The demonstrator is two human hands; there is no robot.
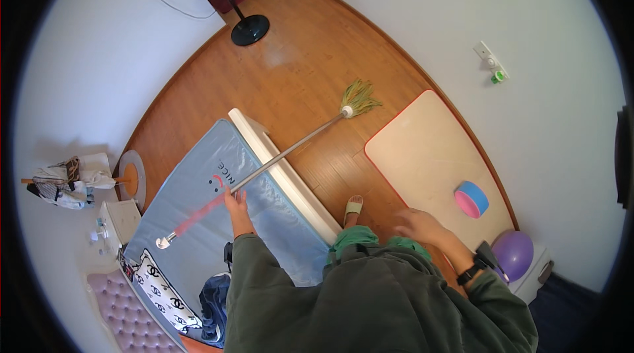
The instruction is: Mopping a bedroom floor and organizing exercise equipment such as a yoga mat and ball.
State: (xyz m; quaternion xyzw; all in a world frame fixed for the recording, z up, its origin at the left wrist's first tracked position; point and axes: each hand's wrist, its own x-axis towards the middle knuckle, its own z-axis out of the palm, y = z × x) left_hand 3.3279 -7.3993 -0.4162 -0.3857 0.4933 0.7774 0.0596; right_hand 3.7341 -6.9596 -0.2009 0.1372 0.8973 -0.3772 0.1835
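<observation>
From the far wooden floor [307, 56] across the bed [284, 247] at left, your mop [284, 155] slants, perhaps because its long pole [310, 137] needs this room. Your left grip [238, 208] is closed around the pole near its pink part [198, 214]; your right grip [419, 225] is blurred, with nothing visible in it, so I cannot tell how open.

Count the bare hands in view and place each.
2: the left hand holds the long grey-and-pink mop pole; the blurred right hand, apparently empty, is near the beige red-edged mat.
</observation>
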